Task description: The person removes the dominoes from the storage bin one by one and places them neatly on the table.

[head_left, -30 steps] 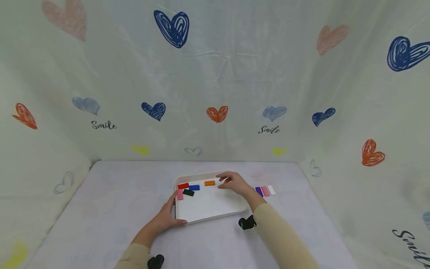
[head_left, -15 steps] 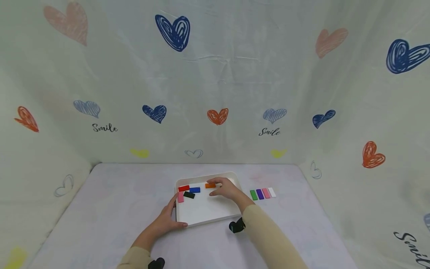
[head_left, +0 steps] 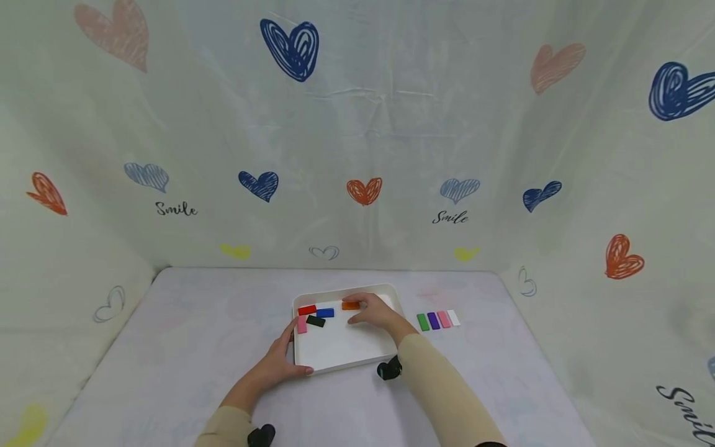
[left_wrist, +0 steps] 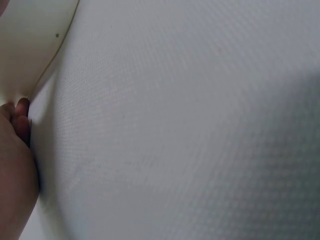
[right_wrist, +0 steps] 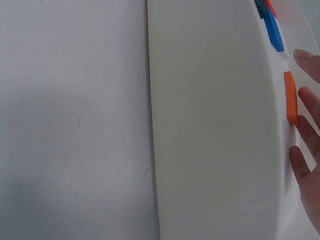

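My left hand holds the front left corner of the white tray, thumb at the front edge and fingers along the left wall. Small flat rectangular blocks lie inside. My right hand reaches over an orange block near the tray's far side. In the right wrist view its fingers are spread beside the orange block, one fingertip at its edge, not curled around it. Left of this are a blue block, a red block, a black block and a pink block.
Right of the tray, a row on the table holds a green block, a purple block, another pink block and a white block. A heart-printed curtain stands behind the table.
My right hand has moved left inside the tray to the orange block, uncovering the green block outside. The left hand has stayed at the tray's corner.
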`<state>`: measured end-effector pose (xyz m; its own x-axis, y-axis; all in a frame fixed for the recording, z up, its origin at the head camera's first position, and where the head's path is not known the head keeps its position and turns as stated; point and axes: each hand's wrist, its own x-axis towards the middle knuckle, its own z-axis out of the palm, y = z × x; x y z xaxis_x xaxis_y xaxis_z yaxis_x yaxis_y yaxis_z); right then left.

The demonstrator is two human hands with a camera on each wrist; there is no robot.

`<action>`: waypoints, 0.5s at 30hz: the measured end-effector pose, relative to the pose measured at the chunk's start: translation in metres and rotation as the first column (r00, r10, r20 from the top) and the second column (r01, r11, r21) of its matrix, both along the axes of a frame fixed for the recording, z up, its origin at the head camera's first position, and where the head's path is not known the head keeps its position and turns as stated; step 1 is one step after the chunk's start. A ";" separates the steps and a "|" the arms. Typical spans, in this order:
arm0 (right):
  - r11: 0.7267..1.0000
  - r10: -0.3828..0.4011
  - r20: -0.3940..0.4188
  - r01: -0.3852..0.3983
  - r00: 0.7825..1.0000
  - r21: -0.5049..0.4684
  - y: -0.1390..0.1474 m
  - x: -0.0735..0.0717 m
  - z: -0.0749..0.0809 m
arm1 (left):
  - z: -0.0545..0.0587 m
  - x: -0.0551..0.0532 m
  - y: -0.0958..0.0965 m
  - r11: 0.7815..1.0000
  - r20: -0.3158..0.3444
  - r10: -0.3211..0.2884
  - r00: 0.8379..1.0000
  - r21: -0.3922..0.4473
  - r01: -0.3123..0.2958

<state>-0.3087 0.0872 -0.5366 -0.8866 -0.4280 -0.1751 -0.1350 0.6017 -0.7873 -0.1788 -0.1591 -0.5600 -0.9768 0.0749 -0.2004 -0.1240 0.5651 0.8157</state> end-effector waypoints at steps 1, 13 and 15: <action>1.000 0.005 -0.003 -0.005 1.000 0.001 -0.001 -0.001 -0.001 | 0.000 0.000 0.000 1.000 -0.002 -0.001 1.000 -0.003 0.001; 1.000 -0.030 0.010 0.030 1.000 0.007 -0.004 -0.002 -0.009 | 0.002 -0.001 -0.001 1.000 0.004 -0.003 1.000 -0.005 0.003; 0.999 -0.040 0.011 0.040 0.999 -0.001 -0.004 -0.001 -0.010 | 0.001 -0.001 -0.001 1.000 0.005 -0.004 1.000 -0.010 0.004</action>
